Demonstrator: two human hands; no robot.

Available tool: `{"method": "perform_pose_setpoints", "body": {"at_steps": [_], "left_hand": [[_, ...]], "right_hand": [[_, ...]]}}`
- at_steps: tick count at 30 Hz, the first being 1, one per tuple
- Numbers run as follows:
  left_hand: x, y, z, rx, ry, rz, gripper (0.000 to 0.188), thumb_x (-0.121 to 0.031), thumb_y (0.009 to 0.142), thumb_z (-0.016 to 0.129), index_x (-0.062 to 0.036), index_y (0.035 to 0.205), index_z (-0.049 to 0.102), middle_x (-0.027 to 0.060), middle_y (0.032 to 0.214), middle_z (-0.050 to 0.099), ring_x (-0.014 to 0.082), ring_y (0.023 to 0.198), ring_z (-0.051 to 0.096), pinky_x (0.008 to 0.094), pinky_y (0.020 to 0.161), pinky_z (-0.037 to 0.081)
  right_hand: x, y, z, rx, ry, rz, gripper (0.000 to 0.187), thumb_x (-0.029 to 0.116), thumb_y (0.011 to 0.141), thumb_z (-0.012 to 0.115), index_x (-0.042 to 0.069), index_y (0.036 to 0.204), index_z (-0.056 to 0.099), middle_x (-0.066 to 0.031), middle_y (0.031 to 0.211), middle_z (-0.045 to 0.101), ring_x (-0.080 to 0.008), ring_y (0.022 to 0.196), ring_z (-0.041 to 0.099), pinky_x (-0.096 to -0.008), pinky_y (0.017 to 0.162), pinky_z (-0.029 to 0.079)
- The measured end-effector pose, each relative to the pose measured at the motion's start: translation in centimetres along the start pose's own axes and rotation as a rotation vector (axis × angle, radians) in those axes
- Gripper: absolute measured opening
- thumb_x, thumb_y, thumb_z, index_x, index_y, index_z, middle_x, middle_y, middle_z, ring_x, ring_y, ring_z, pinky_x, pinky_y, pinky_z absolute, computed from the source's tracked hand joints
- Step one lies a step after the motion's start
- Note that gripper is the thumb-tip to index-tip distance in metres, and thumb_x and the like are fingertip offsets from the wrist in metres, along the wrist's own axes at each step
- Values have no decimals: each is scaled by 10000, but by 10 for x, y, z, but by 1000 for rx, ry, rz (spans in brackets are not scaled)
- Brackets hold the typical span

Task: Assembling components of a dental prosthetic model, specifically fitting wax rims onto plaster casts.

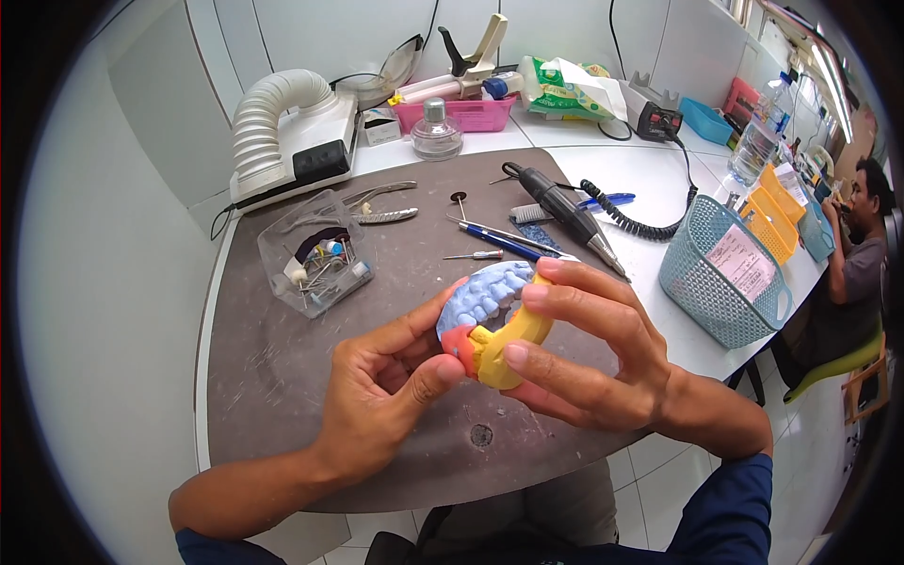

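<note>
Blue cast (485, 294) and yellow cast (516, 356) in both hands, over the brown board (254, 405), in from its near edge.
Your left hand (381, 377) pinches the pink section (460, 347); your right hand (598, 363) grips yellow. Light, even pressure should serve best.

A single wide fisheye view looks forward and steeply down from the person's head, upright, over the worktop (273, 424). The left hand (372, 386) and right hand (612, 367) sit near the lens around mid-frame; the forearms (254, 485) enter from the lower corners, with the lap (570, 504) at the bottom edge. The far wall (565, 33) closes the top, while the right rim reaches a seated person (857, 250) farther off. Straight edges bow outward toward the dark rim.
</note>
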State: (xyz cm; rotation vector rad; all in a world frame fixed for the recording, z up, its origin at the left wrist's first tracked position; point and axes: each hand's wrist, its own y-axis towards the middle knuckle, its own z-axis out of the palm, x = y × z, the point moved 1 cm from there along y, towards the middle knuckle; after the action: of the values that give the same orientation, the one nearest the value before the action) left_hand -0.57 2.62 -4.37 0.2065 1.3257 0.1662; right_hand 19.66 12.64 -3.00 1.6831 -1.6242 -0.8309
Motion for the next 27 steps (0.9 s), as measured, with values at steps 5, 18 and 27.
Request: {"method": "perform_pose_setpoints", "body": {"at_steps": [5, 18, 27], "left_hand": [[1, 4, -2, -38, 50, -125, 540, -203, 1003, 618, 53, 1445, 443, 147, 1295, 618, 187, 1127, 633, 334, 991, 530], [-1, 11, -4, -161, 55, -343, 459, -303, 1031, 564, -11, 1384, 544, 70, 1043, 643, 135, 888, 688, 273, 741, 637], [0, 13, -7, -138, -11, -338, 504, -277, 1023, 585, 40, 1400, 479, 117, 1091, 669, 152, 932, 692, 279, 757, 634]], "right_hand": [[-1, 7, -2, 79, 21, 91, 550, 131, 728, 824, 85, 1251, 661, -204, 1281, 570, -378, 1175, 593, -440, 962, 551], [-13, 6, 6, 271, 240, 370, 664, 284, 823, 771, 77, 1413, 548, -203, 1260, 584, -326, 1077, 642, -396, 892, 557], [-14, 6, 7, 328, 305, 457, 694, 306, 806, 805, 52, 1405, 563, -202, 1341, 592, -322, 1199, 618, -407, 1007, 497]]}}
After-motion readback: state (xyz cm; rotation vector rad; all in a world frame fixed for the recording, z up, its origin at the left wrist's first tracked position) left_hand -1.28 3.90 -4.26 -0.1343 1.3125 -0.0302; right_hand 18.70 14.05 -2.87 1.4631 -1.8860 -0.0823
